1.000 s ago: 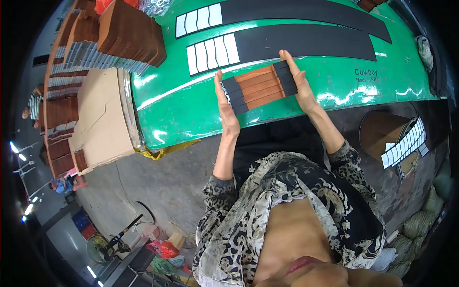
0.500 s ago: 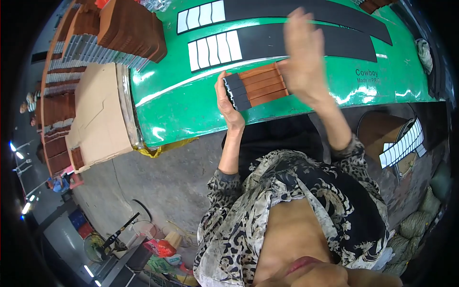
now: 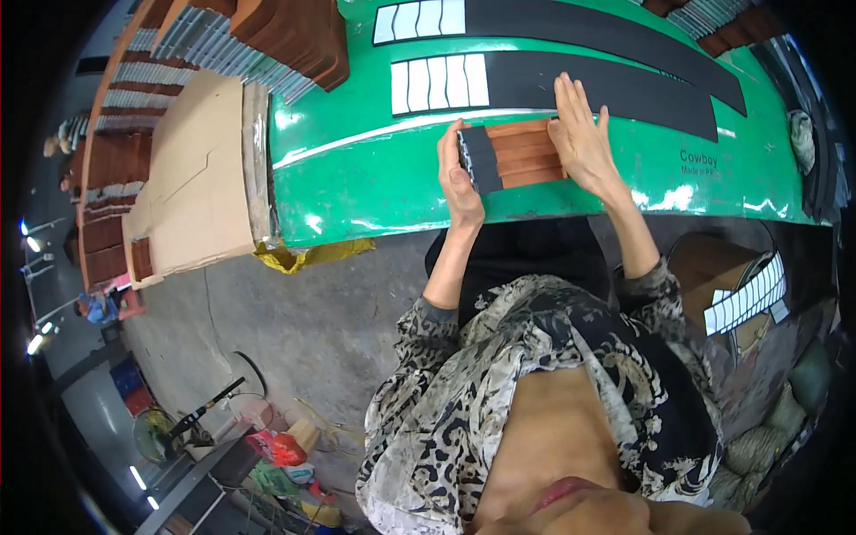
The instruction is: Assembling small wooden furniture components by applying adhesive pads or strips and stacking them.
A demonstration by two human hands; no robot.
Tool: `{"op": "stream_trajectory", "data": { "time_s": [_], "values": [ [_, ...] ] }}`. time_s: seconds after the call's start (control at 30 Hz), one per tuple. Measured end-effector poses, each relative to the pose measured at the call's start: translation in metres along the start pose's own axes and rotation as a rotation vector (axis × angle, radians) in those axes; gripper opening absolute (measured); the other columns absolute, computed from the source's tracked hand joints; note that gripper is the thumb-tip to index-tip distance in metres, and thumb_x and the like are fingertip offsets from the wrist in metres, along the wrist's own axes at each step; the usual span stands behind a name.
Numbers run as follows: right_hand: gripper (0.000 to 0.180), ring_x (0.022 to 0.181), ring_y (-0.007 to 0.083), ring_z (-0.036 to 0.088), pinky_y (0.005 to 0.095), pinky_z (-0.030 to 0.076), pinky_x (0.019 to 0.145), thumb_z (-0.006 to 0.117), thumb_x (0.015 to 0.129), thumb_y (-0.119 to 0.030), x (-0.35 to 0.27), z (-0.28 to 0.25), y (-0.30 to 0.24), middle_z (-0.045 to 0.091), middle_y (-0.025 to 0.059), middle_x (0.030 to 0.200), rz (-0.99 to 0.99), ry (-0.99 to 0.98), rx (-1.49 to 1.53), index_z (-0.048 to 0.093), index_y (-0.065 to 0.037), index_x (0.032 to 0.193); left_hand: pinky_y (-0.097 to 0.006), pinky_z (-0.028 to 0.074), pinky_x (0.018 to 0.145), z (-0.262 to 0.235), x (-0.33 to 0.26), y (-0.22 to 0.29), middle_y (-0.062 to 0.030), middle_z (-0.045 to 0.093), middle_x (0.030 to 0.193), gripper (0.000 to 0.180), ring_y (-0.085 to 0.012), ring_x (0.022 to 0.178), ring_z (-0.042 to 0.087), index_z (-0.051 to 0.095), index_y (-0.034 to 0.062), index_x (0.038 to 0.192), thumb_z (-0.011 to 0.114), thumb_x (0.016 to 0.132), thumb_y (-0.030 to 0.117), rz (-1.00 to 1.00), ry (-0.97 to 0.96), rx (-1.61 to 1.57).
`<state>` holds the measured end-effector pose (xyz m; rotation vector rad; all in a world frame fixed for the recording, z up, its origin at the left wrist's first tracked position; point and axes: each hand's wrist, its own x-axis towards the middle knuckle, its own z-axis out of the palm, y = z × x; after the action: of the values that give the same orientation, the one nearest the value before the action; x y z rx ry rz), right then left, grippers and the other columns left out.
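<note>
"Far left, quick?"
"Brown pieces (image 3: 294, 36) and cardboard (image 3: 196, 178) are lying left of the left grip (image 3: 462, 189)."
"That grip?"
"It's cupping the left end of the brown bundle (image 3: 526, 156), loosely open."
"Bundle?"
"It's sitting just right of that grip, over the green table (image 3: 348, 196); can't tell if it's resting or raised."
"Right grip (image 3: 584, 150)?"
"It's lying nearly flat, fingers straight, covering the right end, not closing round it. Dark strips (image 3: 624, 89) are lying beyond."
"Step?"
"Looks like they're evening the bundle's ends."
"Next move?"
"Probably calling for steady bracing on the left, flat pressure from the right, so layers aren't slipping."
</note>
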<state>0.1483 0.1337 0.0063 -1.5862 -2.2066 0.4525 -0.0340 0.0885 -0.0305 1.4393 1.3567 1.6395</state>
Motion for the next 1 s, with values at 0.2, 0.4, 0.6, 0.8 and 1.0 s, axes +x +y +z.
{"op": "stream_trajectory", "data": {
  "time_s": [0.2, 0.4, 0.6, 0.8, 1.0],
  "values": [
    [0.074, 0.139, 0.0356, 0.013, 0.0661, 0.01, 0.101, 0.037, 0.091, -0.052, 0.017, -0.029, -0.092, 0.014, 0.0175, 0.15, -0.325, 0.316, 0.084, 0.017, -0.003, 0.144, -0.036, 0.032, 0.099, -0.004, -0.012, -0.01, -0.0143, 0.049, 0.12, 0.079, -0.0248, 0.113, 0.045, 0.034, -0.0017, 0.136, 0.014, 0.092, 0.061, -0.196, 0.128, -0.325],
    [0.076, 0.137, 0.0355, 0.019, 0.0699, 0.01, 0.098, 0.031, 0.09, -0.058, 0.018, 0.034, -0.108, 0.022, 0.0201, 0.147, -0.264, 0.021, 0.034, 0.029, 0.001, 0.138, -0.036, 0.032, 0.098, 0.0, -0.007, -0.018, -0.0156, 0.045, 0.126, 0.061, -0.0267, 0.112, 0.044, 0.037, -0.0016, 0.132, 0.025, 0.098, 0.047, -0.133, 0.14, 0.202],
    [0.07, 0.136, 0.0353, 0.022, 0.0677, 0.012, 0.101, 0.039, 0.09, -0.05, 0.021, -0.013, -0.146, 0.028, 0.0212, 0.144, -0.377, 0.344, 0.083, 0.036, 0.004, 0.133, -0.038, 0.033, 0.099, -0.007, -0.018, -0.048, -0.0152, 0.038, 0.129, 0.053, -0.0246, 0.116, 0.042, 0.031, 0.0001, 0.133, 0.028, 0.099, 0.04, -0.201, 0.178, -0.171],
    [0.061, 0.136, 0.034, 0.022, 0.0648, 0.011, 0.103, 0.042, 0.091, -0.04, 0.022, 0.042, -0.12, 0.028, 0.0211, 0.143, -0.191, 0.034, 0.053, 0.033, 0.002, 0.135, -0.036, 0.038, 0.096, 0.003, -0.006, -0.014, -0.0153, 0.039, 0.127, 0.047, -0.0229, 0.112, 0.046, 0.028, 0.0021, 0.133, 0.037, 0.098, 0.032, -0.298, 0.256, -0.403],
    [0.067, 0.136, 0.0357, 0.021, 0.0643, 0.017, 0.102, 0.045, 0.09, -0.037, 0.033, -0.066, -0.079, 0.023, 0.0217, 0.146, -0.27, 0.402, -0.075, 0.024, 0.003, 0.14, -0.036, 0.036, 0.096, 0.001, -0.002, -0.006, -0.0181, 0.055, 0.112, 0.048, -0.0231, 0.107, 0.05, 0.022, 0.0002, 0.135, 0.028, 0.1, 0.033, -0.3, 0.286, -0.361]
  ]
}}
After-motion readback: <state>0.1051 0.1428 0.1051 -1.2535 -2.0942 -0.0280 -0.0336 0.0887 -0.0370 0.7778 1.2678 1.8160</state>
